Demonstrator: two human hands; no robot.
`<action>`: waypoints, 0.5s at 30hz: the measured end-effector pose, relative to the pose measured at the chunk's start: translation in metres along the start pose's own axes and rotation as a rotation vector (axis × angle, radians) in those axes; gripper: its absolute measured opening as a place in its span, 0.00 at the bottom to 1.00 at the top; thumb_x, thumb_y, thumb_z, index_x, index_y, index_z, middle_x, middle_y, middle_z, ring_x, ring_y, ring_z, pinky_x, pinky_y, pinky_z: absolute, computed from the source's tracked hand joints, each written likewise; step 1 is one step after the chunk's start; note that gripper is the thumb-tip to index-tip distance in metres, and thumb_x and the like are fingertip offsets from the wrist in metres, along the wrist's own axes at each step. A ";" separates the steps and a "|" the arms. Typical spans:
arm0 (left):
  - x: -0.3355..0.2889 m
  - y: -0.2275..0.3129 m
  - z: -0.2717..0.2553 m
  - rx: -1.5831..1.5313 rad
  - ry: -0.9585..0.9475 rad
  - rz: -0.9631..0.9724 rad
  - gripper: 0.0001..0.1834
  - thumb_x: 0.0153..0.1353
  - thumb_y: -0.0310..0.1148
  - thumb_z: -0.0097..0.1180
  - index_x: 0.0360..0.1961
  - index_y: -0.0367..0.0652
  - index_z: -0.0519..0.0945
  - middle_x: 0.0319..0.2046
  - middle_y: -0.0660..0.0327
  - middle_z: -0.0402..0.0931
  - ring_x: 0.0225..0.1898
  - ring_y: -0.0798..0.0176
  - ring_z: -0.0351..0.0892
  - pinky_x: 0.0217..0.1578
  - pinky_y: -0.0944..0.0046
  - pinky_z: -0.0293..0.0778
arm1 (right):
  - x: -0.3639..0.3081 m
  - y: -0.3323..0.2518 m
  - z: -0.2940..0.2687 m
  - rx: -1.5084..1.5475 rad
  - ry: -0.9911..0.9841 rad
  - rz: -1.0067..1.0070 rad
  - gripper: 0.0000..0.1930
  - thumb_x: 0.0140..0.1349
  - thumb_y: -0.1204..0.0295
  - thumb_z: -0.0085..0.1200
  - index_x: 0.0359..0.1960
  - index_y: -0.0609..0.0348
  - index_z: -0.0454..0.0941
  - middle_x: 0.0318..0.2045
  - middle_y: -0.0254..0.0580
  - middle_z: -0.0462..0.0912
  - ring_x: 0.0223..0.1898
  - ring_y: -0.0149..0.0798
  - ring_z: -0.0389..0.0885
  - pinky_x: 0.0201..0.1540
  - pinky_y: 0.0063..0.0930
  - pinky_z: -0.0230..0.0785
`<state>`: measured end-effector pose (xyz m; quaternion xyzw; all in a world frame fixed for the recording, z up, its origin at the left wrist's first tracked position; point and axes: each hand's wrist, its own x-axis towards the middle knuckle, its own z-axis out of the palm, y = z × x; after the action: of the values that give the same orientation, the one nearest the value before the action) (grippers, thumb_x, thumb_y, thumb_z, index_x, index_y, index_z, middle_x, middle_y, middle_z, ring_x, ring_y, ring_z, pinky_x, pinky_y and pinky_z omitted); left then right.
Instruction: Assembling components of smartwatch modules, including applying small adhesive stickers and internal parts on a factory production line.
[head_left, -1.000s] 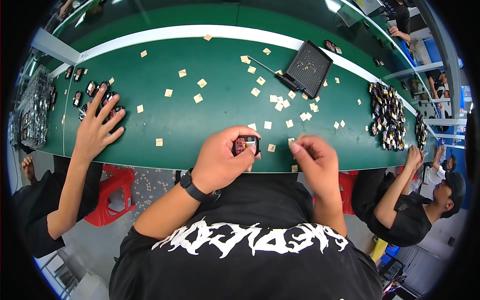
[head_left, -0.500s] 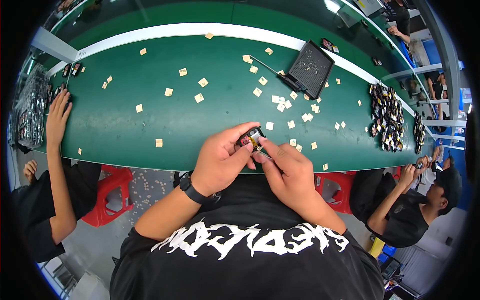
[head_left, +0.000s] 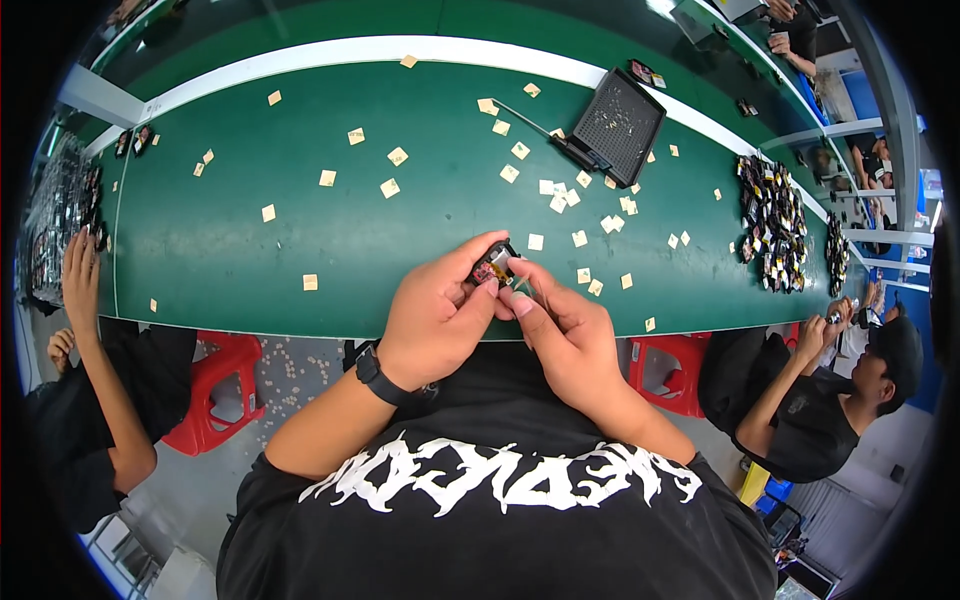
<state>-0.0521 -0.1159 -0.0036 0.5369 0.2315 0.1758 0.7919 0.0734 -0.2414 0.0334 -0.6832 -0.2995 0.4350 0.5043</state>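
Observation:
Just above the table's near edge, my left hand (head_left: 432, 318) is closed around a small black electronic housing (head_left: 490, 266). Its inside faces up, with a silver block, a bit of yellow and a reddish circuit part visible. My right hand (head_left: 568, 335) is at the housing's right side, thumb and forefinger pinched close to its lower corner. A thin pale sliver shows between those fingers, too small to name. The fingers cover part of the housing.
Small cream paper squares (head_left: 310, 283) lie scattered over the green table (head_left: 220, 255). A black perforated tray (head_left: 622, 115) stands at the back right, a thin rod by it. Piled black housings (head_left: 772, 225) lie farther right. Co-workers sit at both sides, beside red stools (head_left: 215, 395).
Both my hands have shifted slightly with the housing, which is tilted more now. My right fingertips have drawn down from its face toward its lower corner. The left co-worker's hand has moved down.

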 end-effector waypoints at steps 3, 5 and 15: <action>0.002 0.000 -0.005 -0.105 -0.016 -0.002 0.26 0.72 0.19 0.47 0.70 0.32 0.66 0.42 0.59 0.80 0.40 0.71 0.82 0.44 0.70 0.78 | 0.001 0.000 -0.005 -0.017 -0.019 -0.008 0.20 0.73 0.73 0.54 0.64 0.68 0.75 0.36 0.36 0.85 0.36 0.22 0.77 0.42 0.18 0.71; 0.002 -0.001 -0.007 -0.143 -0.035 -0.013 0.27 0.71 0.18 0.46 0.71 0.32 0.66 0.43 0.58 0.80 0.41 0.70 0.82 0.46 0.69 0.78 | 0.003 0.001 -0.015 -0.201 -0.052 -0.127 0.20 0.70 0.75 0.57 0.62 0.66 0.77 0.32 0.38 0.85 0.31 0.23 0.76 0.35 0.19 0.69; 0.001 0.003 -0.002 -0.050 -0.109 0.080 0.29 0.67 0.15 0.44 0.71 0.31 0.66 0.53 0.52 0.80 0.40 0.66 0.82 0.42 0.68 0.80 | 0.024 -0.001 -0.038 -0.533 0.096 -0.668 0.12 0.55 0.82 0.67 0.42 0.60 0.87 0.28 0.38 0.81 0.27 0.35 0.81 0.27 0.26 0.71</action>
<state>-0.0523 -0.1126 -0.0021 0.5347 0.1621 0.1836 0.8088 0.1179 -0.2371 0.0317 -0.6746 -0.5824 0.1229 0.4365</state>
